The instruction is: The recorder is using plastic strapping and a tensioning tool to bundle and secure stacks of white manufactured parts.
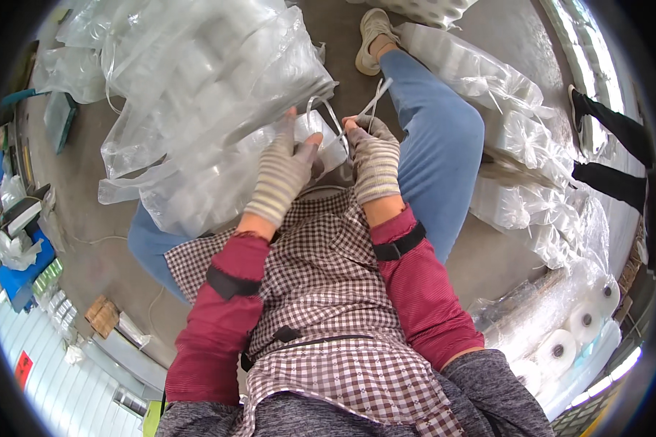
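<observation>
Between my knees a large clear plastic bag (189,87) holds several pale, roll-like pieces, seen dimly through the film. My left hand (280,173), in a striped grey glove, lies by the bag's near edge with thumb and forefinger apart; its other fingers are hidden. My right hand (374,159), gloved alike, has its fingertips pinched on a thin white tie strip (331,113). The strip curves in a loop toward the bag, and its free ends stick up beyond my right fingers.
Several tied clear bags (521,138) line the floor past my right knee. Wrapped film rolls (583,320) lie at the lower right. A person in black trousers (612,186) stands at the far right. A blue bin (28,271) and small goods sit along the left.
</observation>
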Demonstrator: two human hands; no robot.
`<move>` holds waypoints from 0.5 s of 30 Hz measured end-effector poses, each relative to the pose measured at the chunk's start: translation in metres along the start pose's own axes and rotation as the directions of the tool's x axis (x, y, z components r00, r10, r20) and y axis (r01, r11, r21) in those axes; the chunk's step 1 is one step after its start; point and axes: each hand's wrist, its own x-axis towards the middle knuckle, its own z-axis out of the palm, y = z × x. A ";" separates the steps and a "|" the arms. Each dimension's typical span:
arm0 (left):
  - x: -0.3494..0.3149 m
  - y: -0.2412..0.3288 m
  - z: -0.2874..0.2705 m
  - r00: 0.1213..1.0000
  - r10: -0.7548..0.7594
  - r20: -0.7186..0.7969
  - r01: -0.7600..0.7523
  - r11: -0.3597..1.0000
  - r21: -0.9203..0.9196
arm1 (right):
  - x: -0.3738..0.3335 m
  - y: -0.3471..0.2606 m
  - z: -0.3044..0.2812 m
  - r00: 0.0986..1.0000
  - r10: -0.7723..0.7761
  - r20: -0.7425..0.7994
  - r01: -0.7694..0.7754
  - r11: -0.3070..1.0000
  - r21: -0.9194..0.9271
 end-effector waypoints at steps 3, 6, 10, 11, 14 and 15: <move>0.007 -0.021 0.012 0.999 -0.003 -0.034 0.001 0.998 -0.061 | -0.011 -0.005 0.003 0.536 -0.731 0.422 0.844 0.450 -0.291; 0.005 -0.017 0.015 0.988 -0.119 0.098 0.134 0.977 -0.167 | -0.015 -0.012 0.013 0.484 -0.641 0.596 0.875 0.382 -0.299; 0.004 -0.027 0.021 0.970 0.234 -0.066 -0.230 0.971 0.061 | 0.020 -0.010 0.007 0.852 -0.348 0.391 0.520 0.481 -0.706; 0.004 -0.027 0.023 0.964 0.240 -0.116 -0.232 0.970 0.074 | 0.023 -0.010 0.004 0.941 -0.176 0.288 0.328 0.678 -0.658; 0.000 -0.026 0.020 0.952 0.240 -0.188 -0.225 0.969 0.101 | 0.014 -0.021 0.008 0.975 0.102 0.197 0.038 0.800 -0.599; 0.001 -0.026 0.020 0.948 0.255 -0.192 -0.244 0.967 0.080 | 0.014 -0.022 0.008 0.971 0.166 0.173 -0.024 0.785 -0.619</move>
